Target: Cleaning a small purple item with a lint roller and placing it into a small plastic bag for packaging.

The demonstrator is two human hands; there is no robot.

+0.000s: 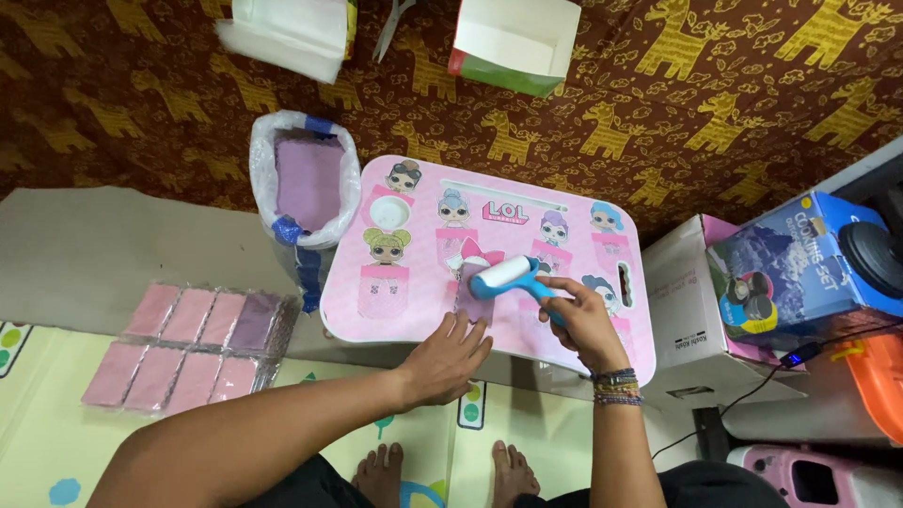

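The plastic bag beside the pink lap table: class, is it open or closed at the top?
Open. The plastic bag has its rim rolled back, showing purple cloths stacked inside, seen from above.

A lint roller [505, 276] with a white drum and a blue handle lies tilted on the pink lap table [404, 310], its drum to the left and its handle running right and nearer. The drum rests on a small pale-purple cloth piece [473, 299] lying flat near the table's middle, partly covered by the roller.
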